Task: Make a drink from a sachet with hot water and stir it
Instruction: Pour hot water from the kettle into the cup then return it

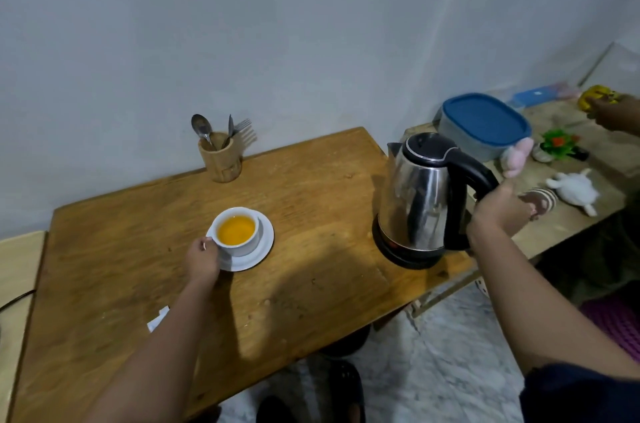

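Observation:
A white cup (pixel 242 242) holding orange liquid stands on a white saucer (pixel 264 246) near the middle of the wooden table (pixel 311 284). My left hand (pixel 201 258) grips the cup's handle at its left side. At the table's right edge a steel kettle (pixel 415 194) with a black lid sits on its black base (pixel 405 258). My right hand (pixel 498 211) is closed around the kettle's black handle. A wooden holder (pixel 221 159) with a spoon (pixel 202 128) and forks stands at the back. A torn white sachet scrap (pixel 157 318) lies by my left forearm.
A lower table to the right carries a blue-lidded container (pixel 485 121), a small potted plant (pixel 557 143), a white toy (pixel 575 192) and a pink object (pixel 517 157). Another person's hand (pixel 613 116) reaches in at the far right. The wall runs behind the table.

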`<action>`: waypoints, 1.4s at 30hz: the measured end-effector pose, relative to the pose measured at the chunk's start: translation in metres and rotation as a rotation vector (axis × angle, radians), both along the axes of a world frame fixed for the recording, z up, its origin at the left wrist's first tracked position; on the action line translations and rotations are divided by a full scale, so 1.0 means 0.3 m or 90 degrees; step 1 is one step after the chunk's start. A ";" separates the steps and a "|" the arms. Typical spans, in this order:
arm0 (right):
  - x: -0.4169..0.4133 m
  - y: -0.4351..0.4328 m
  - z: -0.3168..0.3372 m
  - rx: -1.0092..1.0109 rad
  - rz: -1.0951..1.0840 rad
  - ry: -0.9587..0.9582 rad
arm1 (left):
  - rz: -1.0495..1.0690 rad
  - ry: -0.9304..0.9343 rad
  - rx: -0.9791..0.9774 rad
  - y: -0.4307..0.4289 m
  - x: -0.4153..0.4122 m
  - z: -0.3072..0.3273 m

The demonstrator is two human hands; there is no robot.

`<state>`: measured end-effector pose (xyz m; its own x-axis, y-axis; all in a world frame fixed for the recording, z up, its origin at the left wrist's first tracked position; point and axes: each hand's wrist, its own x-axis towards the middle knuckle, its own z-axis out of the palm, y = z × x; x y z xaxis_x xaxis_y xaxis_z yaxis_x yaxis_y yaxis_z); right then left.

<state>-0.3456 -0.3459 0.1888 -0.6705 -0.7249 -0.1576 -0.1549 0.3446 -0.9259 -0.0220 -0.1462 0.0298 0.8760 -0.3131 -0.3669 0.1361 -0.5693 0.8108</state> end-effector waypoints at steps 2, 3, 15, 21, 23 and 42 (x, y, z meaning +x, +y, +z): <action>-0.021 0.003 -0.015 -0.001 -0.020 -0.022 | 0.002 -0.002 -0.002 -0.002 -0.002 -0.004; -0.029 0.006 -0.022 -0.008 -0.028 -0.037 | 0.002 -0.005 -0.003 -0.003 -0.005 -0.005; -0.096 0.019 -0.147 -0.046 -0.073 -0.192 | -0.009 -0.034 -0.013 0.004 -0.015 -0.015; -0.122 0.013 -0.184 -0.063 -0.014 -0.161 | -0.022 -0.037 -0.009 0.008 -0.011 -0.016; -0.121 0.023 -0.192 -0.056 0.042 -0.111 | -0.025 -0.035 -0.012 0.007 -0.011 -0.017; 0.020 -0.006 -0.047 -0.370 0.309 0.315 | -0.134 -0.137 -0.009 0.032 0.014 -0.038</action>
<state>-0.3395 -0.3479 0.1748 -0.1638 -0.8212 0.5466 -0.5883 -0.3635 -0.7224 -0.0177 -0.1366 0.0183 0.8485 -0.4999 -0.1737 -0.1601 -0.5552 0.8162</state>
